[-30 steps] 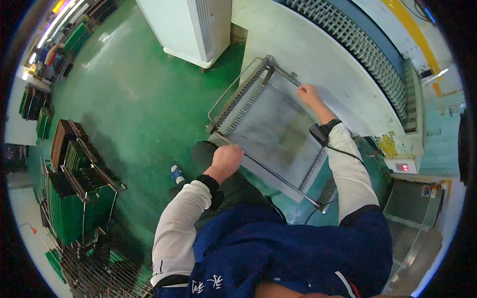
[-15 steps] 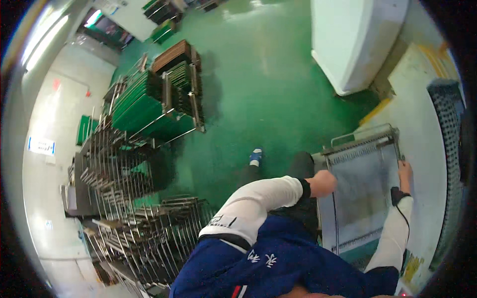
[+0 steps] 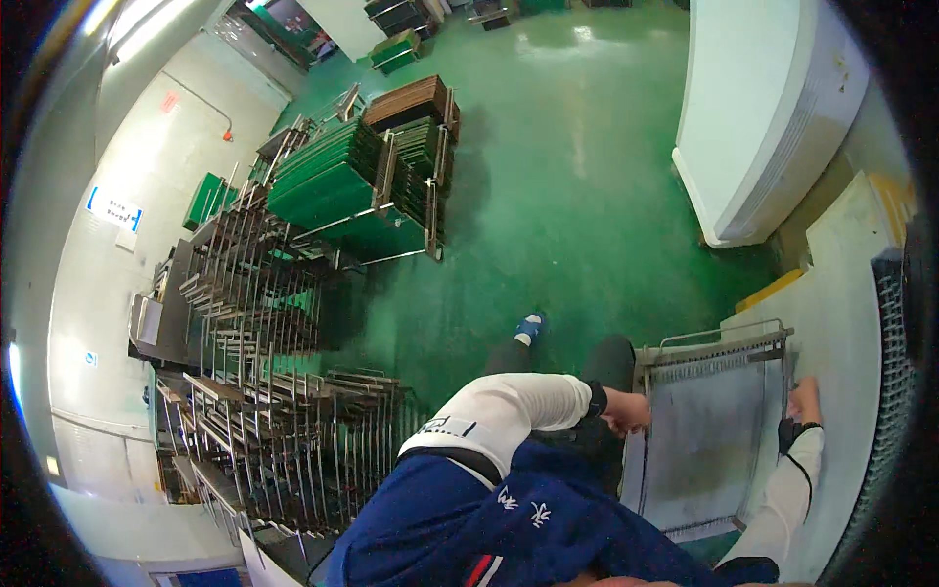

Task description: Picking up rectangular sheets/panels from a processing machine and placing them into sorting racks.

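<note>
A metal slotted rack with comb-like rows of teeth at its far and near ends and a wire handle at the far end lies at the right. A grey, translucent-looking flat surface shows between its side bars. My left hand is closed at the rack's left side bar, knuckles up. On the opposite side, my right hand curls at the right side bar; its fingertips are partly hidden. Both forearms wear white sleeves with black cuffs.
A pale worktop runs along the right, with a dark toothed strip on it. A white cabinet stands beyond. Green panels fill a metal rack on the left, near several stacked metal racks. The floor is green.
My view has shifted, so the surroundings sit lower and mostly further right in the picture. Both hands stay at the rack's sides, with the left hand's fingers now turned more downward.
</note>
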`<act>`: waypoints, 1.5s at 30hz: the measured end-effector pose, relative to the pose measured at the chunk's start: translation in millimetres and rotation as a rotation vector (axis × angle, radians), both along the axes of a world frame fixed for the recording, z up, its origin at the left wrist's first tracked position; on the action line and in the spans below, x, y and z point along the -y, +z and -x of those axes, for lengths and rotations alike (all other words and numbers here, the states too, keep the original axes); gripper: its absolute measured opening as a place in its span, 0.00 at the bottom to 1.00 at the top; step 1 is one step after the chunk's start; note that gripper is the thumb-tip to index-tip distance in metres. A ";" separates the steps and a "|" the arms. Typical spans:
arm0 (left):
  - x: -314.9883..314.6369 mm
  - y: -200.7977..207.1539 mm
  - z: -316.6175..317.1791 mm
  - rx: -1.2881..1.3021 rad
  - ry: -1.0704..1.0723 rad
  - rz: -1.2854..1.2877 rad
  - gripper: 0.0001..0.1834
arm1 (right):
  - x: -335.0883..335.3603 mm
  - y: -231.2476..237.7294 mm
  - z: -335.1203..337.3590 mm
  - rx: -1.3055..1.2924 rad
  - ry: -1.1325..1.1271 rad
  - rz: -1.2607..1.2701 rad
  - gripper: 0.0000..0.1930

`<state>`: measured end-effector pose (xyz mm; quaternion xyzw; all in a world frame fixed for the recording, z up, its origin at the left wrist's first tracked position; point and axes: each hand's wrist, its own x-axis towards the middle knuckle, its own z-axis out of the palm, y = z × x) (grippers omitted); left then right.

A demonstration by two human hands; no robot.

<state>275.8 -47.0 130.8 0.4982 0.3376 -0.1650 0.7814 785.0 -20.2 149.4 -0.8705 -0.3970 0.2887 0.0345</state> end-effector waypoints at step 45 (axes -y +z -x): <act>-105.5 50.8 -57.9 -0.090 0.293 -1.045 0.19 | 325.7 157.2 193.6 0.612 -0.466 -0.157 0.26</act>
